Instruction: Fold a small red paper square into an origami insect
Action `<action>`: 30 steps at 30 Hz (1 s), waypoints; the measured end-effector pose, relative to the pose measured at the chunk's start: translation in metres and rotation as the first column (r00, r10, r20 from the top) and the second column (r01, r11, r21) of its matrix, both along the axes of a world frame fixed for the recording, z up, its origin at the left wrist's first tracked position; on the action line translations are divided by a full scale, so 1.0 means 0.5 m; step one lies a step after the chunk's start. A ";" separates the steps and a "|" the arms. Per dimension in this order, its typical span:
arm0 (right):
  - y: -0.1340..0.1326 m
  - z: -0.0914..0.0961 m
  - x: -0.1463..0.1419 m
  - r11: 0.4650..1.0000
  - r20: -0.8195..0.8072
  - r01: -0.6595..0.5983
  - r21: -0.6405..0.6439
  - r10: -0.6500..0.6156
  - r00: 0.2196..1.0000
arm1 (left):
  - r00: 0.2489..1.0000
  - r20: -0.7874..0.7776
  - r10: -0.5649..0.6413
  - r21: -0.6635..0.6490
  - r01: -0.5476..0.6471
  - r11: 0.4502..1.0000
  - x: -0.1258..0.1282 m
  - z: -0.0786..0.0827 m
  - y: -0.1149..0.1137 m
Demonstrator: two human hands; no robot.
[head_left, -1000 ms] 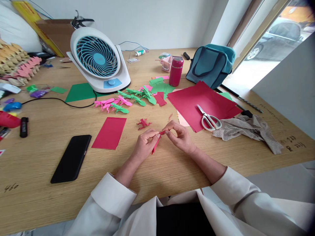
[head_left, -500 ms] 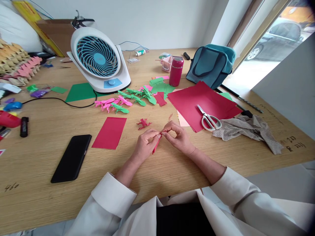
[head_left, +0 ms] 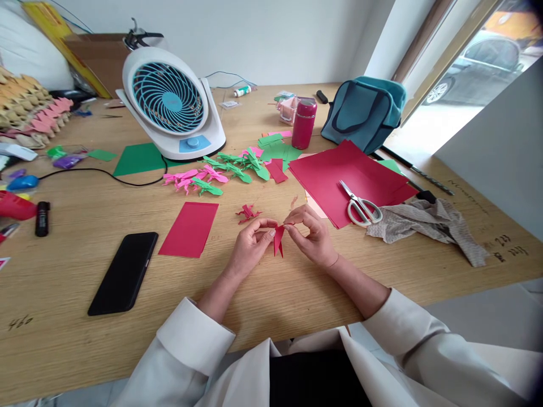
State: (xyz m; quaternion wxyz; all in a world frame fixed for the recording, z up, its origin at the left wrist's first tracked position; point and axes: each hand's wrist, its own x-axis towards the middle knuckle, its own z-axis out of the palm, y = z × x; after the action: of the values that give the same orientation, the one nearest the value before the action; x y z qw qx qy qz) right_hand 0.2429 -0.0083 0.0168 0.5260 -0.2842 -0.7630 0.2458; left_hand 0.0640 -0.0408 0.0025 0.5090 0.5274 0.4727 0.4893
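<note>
Black smartphone (head_left: pixel 123 273) near left on surface (head_left: pixel 271 316). Folded red paper (head_left: pixel 278 242) mid-scene, raised between both hands; top pinched by fingers of left hand (head_left: pixel 250 247) and right hand (head_left: pixel 313 237), two points hanging nearside, below fingertips. Just beyond: small red origami figure (head_left: pixel 247 213). Right, scissors (head_left: pixel 365 212) on red sheets (head_left: pixel 335 175). Far left, fan (head_left: pixel 169 102).

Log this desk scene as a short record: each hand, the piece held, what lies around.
Left hand: pinching the folded red paper
Right hand: pinching the same paper from its other side
Paper's shape: two narrow points hanging down
Just beyond hands: small red folded figure
Left side: red paper rectangle, black phone
Right side: scissors on larger red sheets
</note>
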 end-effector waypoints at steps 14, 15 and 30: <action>-0.011 -0.007 -0.006 0.988 0.062 -0.086 0.127 0.079 0.995 | 0.998 0.048 0.045 0.023 -0.046 0.999 0.019 0.003 -0.003; -0.012 -0.008 -0.006 0.986 0.071 -0.095 0.137 0.086 0.994 | 0.997 0.050 0.051 0.022 -0.052 0.998 0.019 0.002 -0.003; -0.019 -0.011 -0.010 0.955 0.242 -0.166 0.245 0.106 0.964 | 0.985 0.104 0.138 -0.028 -0.136 0.990 0.023 -0.014 -0.001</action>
State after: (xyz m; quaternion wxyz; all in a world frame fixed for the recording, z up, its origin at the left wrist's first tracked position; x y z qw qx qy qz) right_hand 0.2381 -0.0176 0.0111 0.4503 -0.1847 -0.8616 0.1443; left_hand 0.0757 -0.0415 -0.0044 0.5039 0.4618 0.4854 0.5453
